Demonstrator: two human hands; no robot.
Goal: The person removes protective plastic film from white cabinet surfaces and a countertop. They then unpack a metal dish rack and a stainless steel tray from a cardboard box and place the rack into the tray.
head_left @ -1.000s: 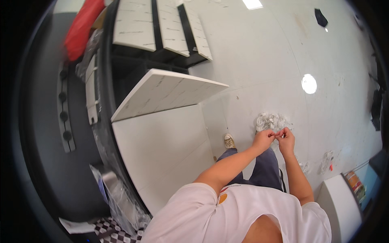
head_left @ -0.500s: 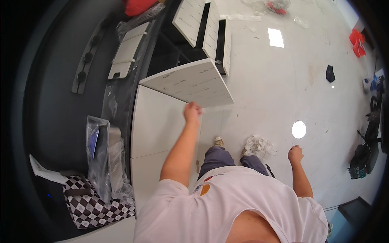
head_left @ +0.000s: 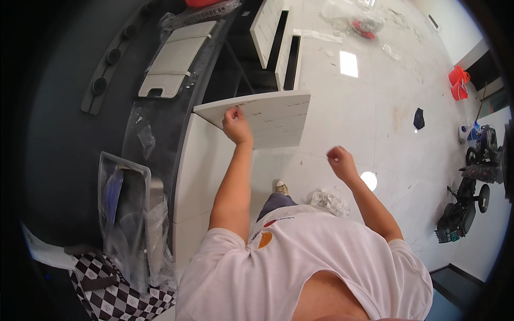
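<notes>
My left hand (head_left: 237, 127) is raised to the white cabinet door (head_left: 270, 120), which stands open from the black-topped counter. Its fingers are pinched together against or just in front of the door's printed face, near the hinge side. What they hold, if anything, is too small to make out. My right hand (head_left: 342, 162) hangs in the air over the floor, right of the door and apart from it. Its fingers are curled in, and their grip is not clear. Beyond the door, white-fronted drawers (head_left: 267, 32) are pulled out of the dark cabinet.
On the countertop lie a beige board (head_left: 174, 59), a plastic-wrapped tray (head_left: 126, 208) and a checkered bag (head_left: 115, 291). Crumpled clear plastic (head_left: 329, 200) is on the floor by my feet. Red buckets (head_left: 459, 83) and a black scooter (head_left: 460, 211) stand at the right.
My left hand has moved from the door's lower edge up onto its face. My right hand has come up and left, toward the door. The door appears swung wider, and the view has shifted.
</notes>
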